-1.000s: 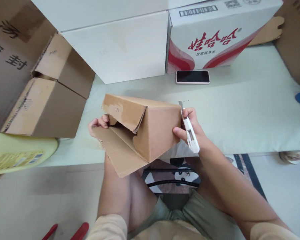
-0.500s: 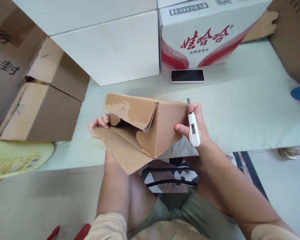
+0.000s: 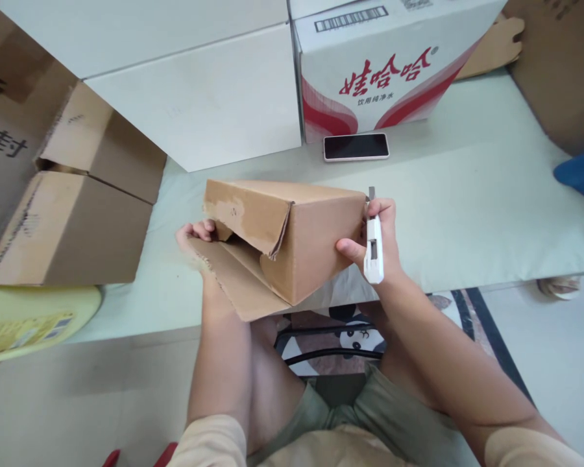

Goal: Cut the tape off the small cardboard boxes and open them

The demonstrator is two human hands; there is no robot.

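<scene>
At the near edge of the table (image 3: pixel 467 207), an open cardboard box (image 3: pixel 324 240) is gripped by the left hand (image 3: pixel 193 233); a utility knife (image 3: pixel 374 267) is clasped in the right hand's fingers (image 3: pixel 382 206), thumb against the box.

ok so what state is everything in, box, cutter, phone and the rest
held box: open, lower flap folded out
cutter: blade out
phone: face up, screen dark
left hand: curled at the held box's open end
right hand: closed on the cutter, touching the held box
white box: no opening shows
printed box: no opening shows
yellow jug: partly out of view
</scene>
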